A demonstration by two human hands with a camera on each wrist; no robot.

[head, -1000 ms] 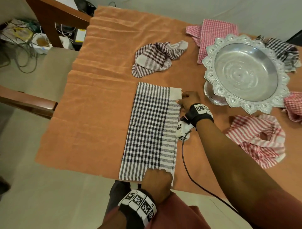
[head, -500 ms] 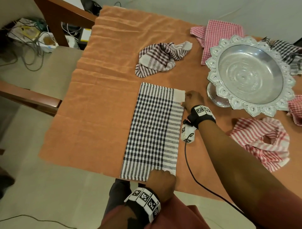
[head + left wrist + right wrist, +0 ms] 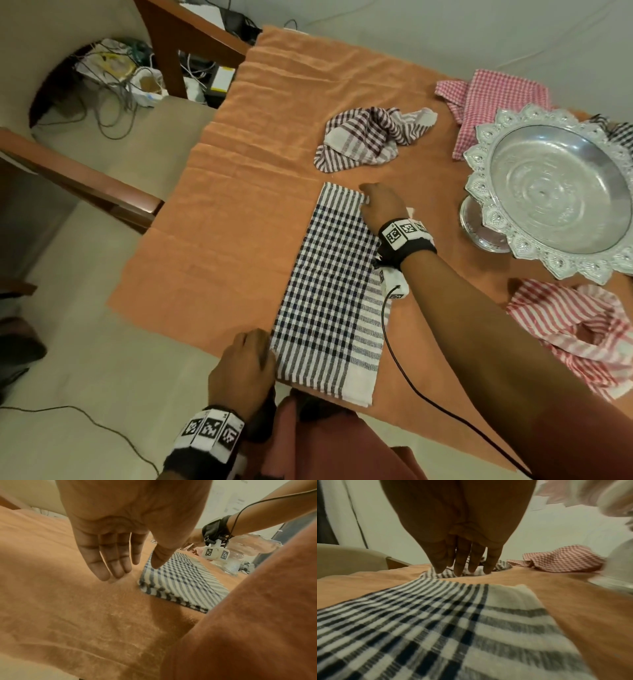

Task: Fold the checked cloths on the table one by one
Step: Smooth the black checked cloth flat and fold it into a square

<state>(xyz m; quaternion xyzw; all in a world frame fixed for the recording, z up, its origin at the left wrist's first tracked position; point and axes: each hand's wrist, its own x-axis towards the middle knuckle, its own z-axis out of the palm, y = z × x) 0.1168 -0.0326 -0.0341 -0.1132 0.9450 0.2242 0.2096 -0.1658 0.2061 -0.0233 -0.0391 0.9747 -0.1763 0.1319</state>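
A black-and-white checked cloth lies folded in a long strip on the orange table cover. My left hand is at its near left corner. In the left wrist view its straight fingers touch the cover just beside the cloth, and the thumb hangs over the cloth's edge. My right hand rests on the far end of the strip. Its fingers point straight down at the far edge of the cloth and grip nothing.
A crumpled maroon checked cloth lies just beyond the strip. A red checked cloth is at the back, a red striped one at the right. A silver pedestal bowl stands right of my right hand. A wooden chair arm is at the left.
My left hand has slid from the near right end of the strip to its near left corner. My right hand has moved left from the far right corner onto the far edge.
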